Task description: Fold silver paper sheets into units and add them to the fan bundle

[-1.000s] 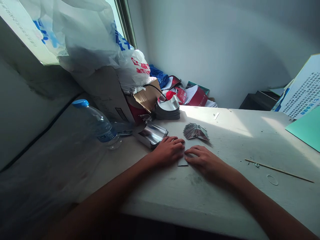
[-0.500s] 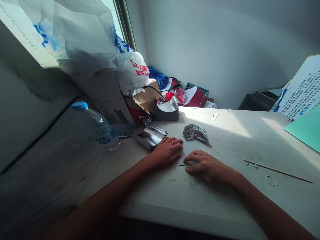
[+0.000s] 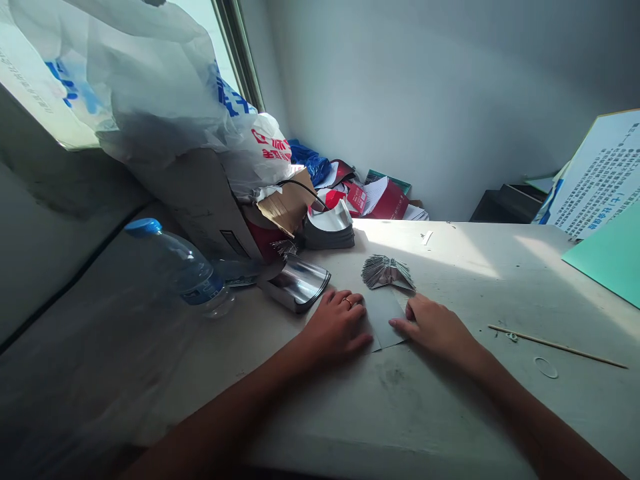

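Observation:
A small pale sheet of paper (image 3: 384, 316) lies on the white table, with a crease or edge running near its left side. My left hand (image 3: 336, 325), a ring on one finger, rests flat on its left part with the fingers stretched out. At the sheet's right edge, my right hand (image 3: 436, 328) has its fingers curled and its thumb on the paper, gripping that edge. Just beyond the sheet sits a fanned bundle of folded silver paper (image 3: 387, 272). A stack of curved silver sheets (image 3: 296, 283) lies to the left of my left hand.
A clear bottle with a blue cap (image 3: 193, 277) leans at left near a box (image 3: 185, 193) topped by plastic bags (image 3: 165, 87). Another curved stack (image 3: 327, 233) stands behind. On the right lie a thin stick (image 3: 560, 345), a rubber band (image 3: 545, 367) and a green board (image 3: 610, 257).
My right hand has moved to the right, from the sheet's front part to its right edge, uncovering more paper. My left thumb now spreads out near the front edge. The view has shifted slightly.

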A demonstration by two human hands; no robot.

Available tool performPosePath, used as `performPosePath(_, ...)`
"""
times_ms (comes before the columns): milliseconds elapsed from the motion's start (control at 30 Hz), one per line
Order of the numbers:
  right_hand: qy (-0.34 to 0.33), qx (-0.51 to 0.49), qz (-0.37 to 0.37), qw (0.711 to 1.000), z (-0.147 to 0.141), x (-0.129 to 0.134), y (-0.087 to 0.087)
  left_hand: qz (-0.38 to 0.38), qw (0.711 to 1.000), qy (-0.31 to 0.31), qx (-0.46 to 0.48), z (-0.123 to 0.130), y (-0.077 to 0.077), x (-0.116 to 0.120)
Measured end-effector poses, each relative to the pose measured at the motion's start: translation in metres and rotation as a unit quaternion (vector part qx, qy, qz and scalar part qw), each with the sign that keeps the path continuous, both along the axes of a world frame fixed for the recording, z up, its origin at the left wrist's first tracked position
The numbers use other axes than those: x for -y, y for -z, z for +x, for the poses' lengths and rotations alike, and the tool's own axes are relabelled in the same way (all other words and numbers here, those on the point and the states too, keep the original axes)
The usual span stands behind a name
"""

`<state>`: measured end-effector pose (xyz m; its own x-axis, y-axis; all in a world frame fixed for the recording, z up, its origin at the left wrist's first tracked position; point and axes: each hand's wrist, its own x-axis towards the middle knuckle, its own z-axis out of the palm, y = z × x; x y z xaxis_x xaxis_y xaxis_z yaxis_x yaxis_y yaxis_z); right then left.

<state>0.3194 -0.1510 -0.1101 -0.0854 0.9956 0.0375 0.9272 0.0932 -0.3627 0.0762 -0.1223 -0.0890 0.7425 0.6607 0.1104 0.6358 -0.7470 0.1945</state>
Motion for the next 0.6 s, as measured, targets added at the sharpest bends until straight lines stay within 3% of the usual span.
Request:
performPosePath(133,-0.019,-0.003,-0.009,1.000,-0.011,0.004,-0.003,0.006,1.000,-0.011,-0.002,0.004,0.001,0.005)
performPosePath(233,-0.038,-0.119,-0.018,0.992,-0.012,0.001,-0.007,0.002,1.000,-0.010,0.002,0.004,0.003,0.004)
performPosePath(467,-0.045,-0.434,0.026,0.899,-0.010,-0.006,-0.006,-0.009,1.000,-0.002,0.015,0.002,0.005,0.001)
performPosePath(600,-0.105,-0.485,0.018,0.868,-0.009,-0.007,-0.003,-0.005,1.000,0.007,0.016,0.002,0.002,0.002)
